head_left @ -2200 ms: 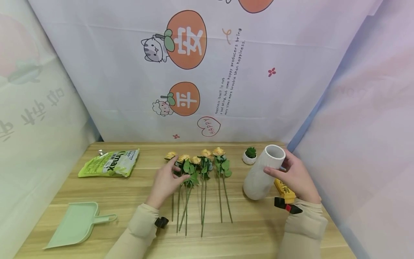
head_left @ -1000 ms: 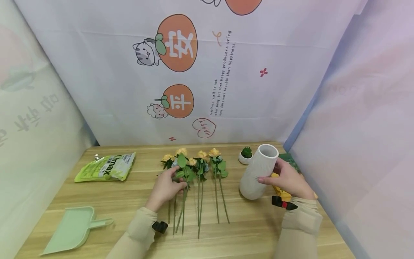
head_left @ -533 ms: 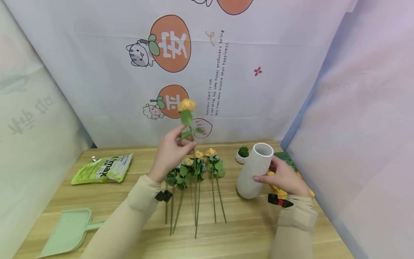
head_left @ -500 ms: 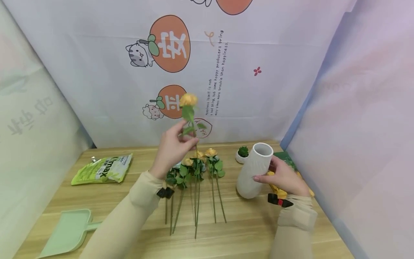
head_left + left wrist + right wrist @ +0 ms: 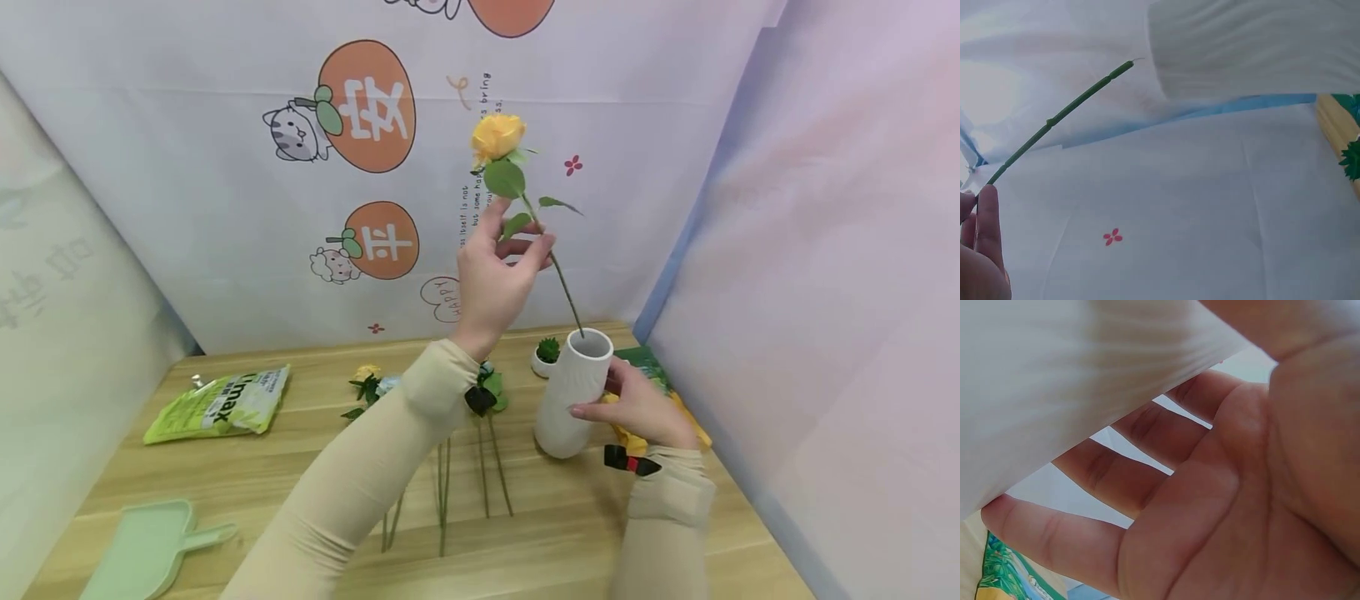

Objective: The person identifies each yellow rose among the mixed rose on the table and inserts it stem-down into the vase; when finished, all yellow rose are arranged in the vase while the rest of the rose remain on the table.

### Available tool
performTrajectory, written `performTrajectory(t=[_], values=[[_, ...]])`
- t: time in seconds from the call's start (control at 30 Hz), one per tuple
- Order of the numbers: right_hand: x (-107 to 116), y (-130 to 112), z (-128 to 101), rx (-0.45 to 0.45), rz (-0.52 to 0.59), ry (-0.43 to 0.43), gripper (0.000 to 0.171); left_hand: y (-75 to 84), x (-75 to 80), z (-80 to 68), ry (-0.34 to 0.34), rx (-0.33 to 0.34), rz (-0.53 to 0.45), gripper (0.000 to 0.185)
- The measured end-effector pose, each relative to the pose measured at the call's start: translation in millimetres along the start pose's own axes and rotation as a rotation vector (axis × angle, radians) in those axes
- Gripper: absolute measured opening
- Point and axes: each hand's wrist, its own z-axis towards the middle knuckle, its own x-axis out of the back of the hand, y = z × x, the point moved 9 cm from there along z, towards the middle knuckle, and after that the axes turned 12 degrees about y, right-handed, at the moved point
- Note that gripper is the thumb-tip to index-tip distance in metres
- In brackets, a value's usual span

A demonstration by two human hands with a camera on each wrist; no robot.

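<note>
My left hand (image 5: 495, 279) pinches a yellow rose (image 5: 497, 137) by its stem, bloom up, with the stem slanting down to the right. The stem's cut end is at the mouth of a white ribbed vase (image 5: 564, 408); in the left wrist view a small gap separates the stem (image 5: 1050, 122) from the vase rim (image 5: 1155, 53). My right hand (image 5: 648, 408) grips the vase, which leans to the right; the right wrist view shows the fingers (image 5: 1054, 537) against its side. More roses (image 5: 367, 375) lie on the table, partly hidden behind my left forearm.
A small potted succulent (image 5: 547, 354) stands behind the vase. Yellow and green packages (image 5: 637, 367) lie beyond the right hand. At left are a green-white "Umax" bag (image 5: 221, 404) and a pale green dustpan (image 5: 142, 546). Printed cloth walls surround the wooden table (image 5: 540, 533).
My left hand took one rose from the row, lifted it and carried it right to the vase mouth. The right hand keeps its grip on the vase. The head view has shifted slightly.
</note>
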Motion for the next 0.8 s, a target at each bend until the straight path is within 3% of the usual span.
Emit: performTrajectory(t=[0.2, 0.37, 0.5, 0.67, 0.8], values=[[-0.9, 1.7, 2.8, 0.015, 0.019, -0.015, 0.081, -13.9, -20.1, -15.9, -0.027, -0.027, 0.029, 0.056], [1.0, 1.9, 3.6, 0.025, 0.032, -0.016, 0.080, -25.2, -29.1, -29.0, -0.120, -0.043, 0.140, 0.055], [-0.4, 2.0, 4.2, 0.018, 0.036, -0.022, 0.081, -42.4, -29.8, -42.3, -0.200, -0.002, 0.232, 0.059], [-0.5, 0.9, 3.3, 0.021, 0.034, -0.026, 0.084, -66.5, -26.3, -59.9, -0.248, 0.084, 0.297, 0.062], [0.3, 1.2, 3.0, 0.022, 0.039, -0.028, 0.085, -77.0, -27.4, -71.9, -0.294, 0.098, 0.350, 0.065]])
